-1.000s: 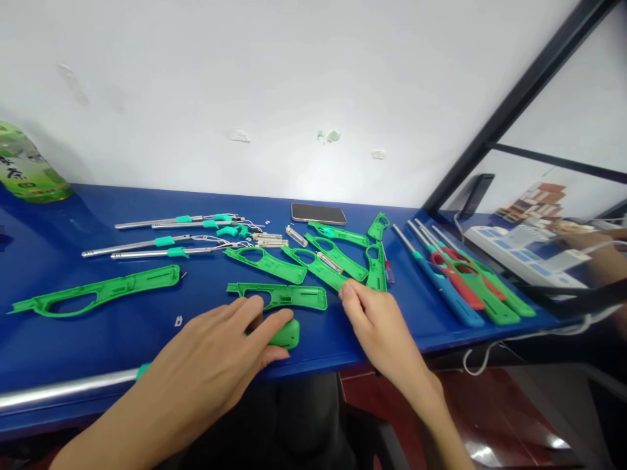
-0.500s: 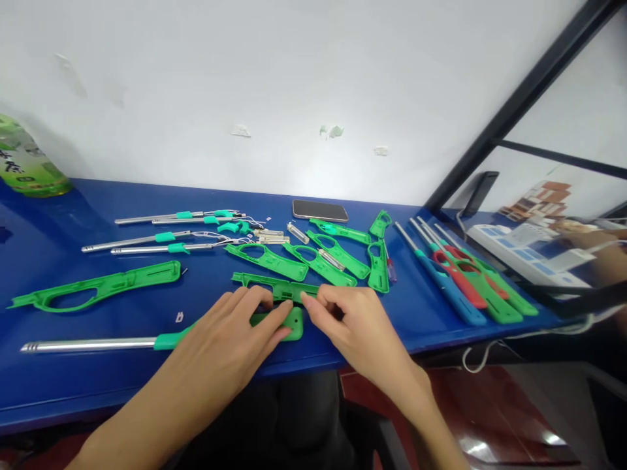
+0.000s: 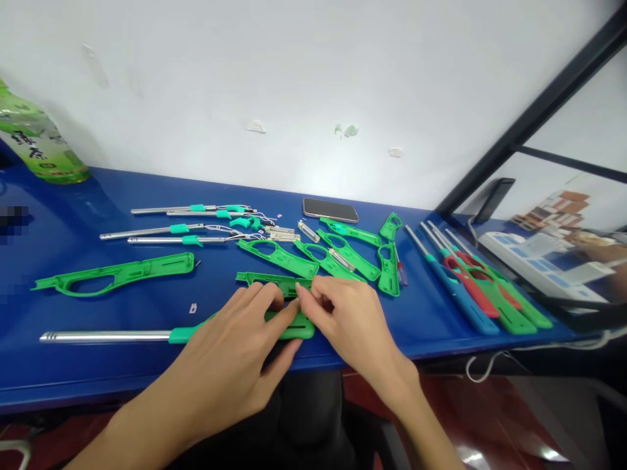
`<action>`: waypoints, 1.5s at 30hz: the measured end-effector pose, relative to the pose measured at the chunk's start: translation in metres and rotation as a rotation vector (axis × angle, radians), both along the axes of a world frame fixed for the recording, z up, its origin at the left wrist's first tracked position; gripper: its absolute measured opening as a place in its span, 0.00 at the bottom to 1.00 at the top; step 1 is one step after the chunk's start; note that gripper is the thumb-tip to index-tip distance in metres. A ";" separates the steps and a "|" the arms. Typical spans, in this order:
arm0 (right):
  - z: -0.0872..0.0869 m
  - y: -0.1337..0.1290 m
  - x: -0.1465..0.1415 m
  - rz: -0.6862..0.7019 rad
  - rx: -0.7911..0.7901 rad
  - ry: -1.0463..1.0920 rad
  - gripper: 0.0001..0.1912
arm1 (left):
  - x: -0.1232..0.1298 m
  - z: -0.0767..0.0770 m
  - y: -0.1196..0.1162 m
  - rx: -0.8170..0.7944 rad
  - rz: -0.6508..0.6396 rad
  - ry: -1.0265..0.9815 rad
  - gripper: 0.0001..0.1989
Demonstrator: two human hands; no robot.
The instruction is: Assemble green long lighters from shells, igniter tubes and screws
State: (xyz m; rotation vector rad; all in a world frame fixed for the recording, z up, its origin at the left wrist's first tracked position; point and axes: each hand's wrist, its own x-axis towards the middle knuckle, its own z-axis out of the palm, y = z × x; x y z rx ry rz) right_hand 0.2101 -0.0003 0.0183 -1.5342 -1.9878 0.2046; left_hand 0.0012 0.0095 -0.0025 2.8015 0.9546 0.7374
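A long-nosed gas lighter with a green handle (image 3: 294, 328) and a silver metal tube (image 3: 105, 337) lies near the table's front edge. My left hand (image 3: 235, 356) is closed over its handle, the thumb on the near side and fingers on the far side. The fingertips of my right hand (image 3: 350, 320) are pinched together at the far edge of the handle, meeting my left fingertips. Whatever they hold is too small or hidden. Right behind both hands lies an open green handle shell (image 3: 272, 281), partly covered by them.
Farther back lie metal lighter tubes with wires (image 3: 151, 233), more green shells (image 3: 279, 258) and a phone (image 3: 330, 209). Another shell (image 3: 117, 277) is at left, near a tiny white part (image 3: 192, 308). Assembled lighters (image 3: 470, 294), a power strip (image 3: 519, 261) and a bottle (image 3: 46, 147) flank them.
My left thumb has dropped from the top of the handle to its near side. My right fingertips have shifted inward against the left ones. The whole view has moved slightly.
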 end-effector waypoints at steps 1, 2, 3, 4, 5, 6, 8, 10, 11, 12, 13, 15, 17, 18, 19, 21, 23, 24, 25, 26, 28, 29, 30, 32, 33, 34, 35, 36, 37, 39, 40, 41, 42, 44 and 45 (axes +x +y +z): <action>-0.001 0.001 0.000 0.002 0.001 -0.004 0.26 | 0.000 0.001 0.000 -0.014 -0.004 0.001 0.13; -0.002 0.002 -0.001 0.005 0.000 -0.009 0.26 | 0.000 0.002 0.000 -0.029 -0.008 0.004 0.12; -0.003 0.002 -0.001 0.007 -0.001 -0.016 0.26 | 0.000 0.003 0.000 -0.041 -0.013 0.006 0.11; -0.003 0.003 -0.002 0.009 0.000 -0.027 0.26 | -0.001 0.003 0.000 -0.048 -0.017 0.005 0.11; -0.004 0.004 -0.003 0.012 0.008 -0.040 0.26 | -0.001 0.003 0.001 -0.050 -0.021 0.002 0.10; -0.004 0.004 -0.003 0.017 0.021 -0.057 0.26 | -0.001 0.003 0.002 -0.050 -0.022 -0.003 0.10; -0.005 0.004 -0.005 0.019 0.073 -0.109 0.26 | -0.002 0.002 0.003 -0.059 -0.018 -0.016 0.10; -0.004 0.003 -0.006 0.022 0.168 -0.193 0.25 | -0.003 0.002 0.004 -0.075 -0.013 -0.022 0.10; -0.004 0.002 -0.007 0.029 0.225 -0.241 0.24 | -0.003 0.001 0.005 -0.078 -0.012 -0.025 0.10; -0.003 0.002 -0.008 0.041 0.279 -0.290 0.24 | -0.003 0.001 0.005 -0.073 -0.012 -0.030 0.10; -0.002 0.002 -0.008 0.060 0.322 -0.335 0.23 | -0.003 0.001 0.005 -0.067 -0.014 -0.034 0.09; 0.000 0.004 -0.008 0.106 0.358 -0.394 0.23 | -0.003 0.002 0.004 -0.048 -0.018 -0.040 0.09; 0.002 0.006 -0.006 0.133 0.328 -0.408 0.23 | -0.002 0.003 0.004 -0.035 -0.020 -0.039 0.09; 0.002 0.007 -0.005 0.136 0.299 -0.403 0.24 | -0.002 0.003 0.004 -0.028 -0.020 -0.036 0.09; 0.002 0.008 -0.003 0.133 0.268 -0.393 0.25 | -0.002 0.004 0.004 -0.020 -0.020 -0.031 0.09; 0.002 0.007 -0.001 0.122 0.209 -0.374 0.27 | -0.002 0.004 0.004 -0.010 -0.022 -0.022 0.09; 0.001 0.005 0.001 0.114 0.161 -0.350 0.28 | -0.002 0.004 0.004 -0.006 -0.023 -0.018 0.09; 0.001 0.003 0.001 0.111 0.139 -0.333 0.28 | -0.003 0.004 0.004 -0.008 -0.023 -0.016 0.10; 0.001 0.002 0.001 0.111 0.119 -0.312 0.28 | -0.003 0.004 0.004 -0.012 -0.025 -0.013 0.10; 0.001 0.001 0.002 0.111 0.099 -0.288 0.28 | -0.003 0.004 0.004 -0.014 -0.026 -0.010 0.10; 0.002 -0.001 0.002 0.110 0.061 -0.231 0.29 | -0.003 0.004 0.005 -0.009 -0.029 -0.005 0.11; 0.003 -0.002 0.003 0.114 0.043 -0.198 0.29 | -0.003 0.004 0.005 -0.002 -0.029 -0.004 0.11; 0.004 -0.003 0.004 0.119 0.025 -0.161 0.29 | -0.003 0.004 0.005 0.007 -0.026 -0.005 0.12; 0.005 -0.006 0.006 0.122 -0.001 -0.087 0.28 | -0.002 0.003 0.006 0.017 -0.020 -0.008 0.13; 0.005 -0.008 0.007 0.115 0.000 -0.050 0.27 | -0.002 0.003 0.006 0.016 -0.019 -0.010 0.13; 0.005 -0.010 0.008 0.103 0.010 -0.010 0.25 | -0.003 0.003 0.005 0.015 -0.018 -0.012 0.13; 0.005 -0.013 0.009 0.092 0.031 0.034 0.23 | -0.003 0.003 0.005 0.013 -0.020 -0.014 0.14; 0.004 -0.017 0.011 0.092 0.055 0.079 0.19 | -0.003 0.003 0.005 0.009 -0.021 -0.015 0.14; 0.003 -0.021 0.012 0.110 0.081 0.121 0.15 | -0.003 0.003 0.005 0.005 -0.022 -0.014 0.15; 0.000 -0.028 0.014 0.175 0.124 0.160 0.10 | -0.003 0.003 0.005 -0.003 -0.025 -0.010 0.15; -0.003 -0.032 0.016 0.202 0.142 0.153 0.11 | -0.003 0.004 0.005 -0.006 -0.025 -0.006 0.15; -0.005 -0.034 0.017 0.218 0.158 0.133 0.12 | -0.003 0.004 0.005 -0.008 -0.025 -0.003 0.15; -0.007 -0.036 0.018 0.218 0.173 0.112 0.13 | -0.002 0.004 0.005 -0.005 -0.025 -0.002 0.15; -0.011 -0.039 0.019 0.194 0.191 0.083 0.13 | -0.002 0.004 0.006 0.009 -0.023 -0.005 0.15; -0.012 -0.039 0.019 0.183 0.193 0.078 0.13 | -0.002 0.003 0.006 0.015 -0.022 -0.005 0.16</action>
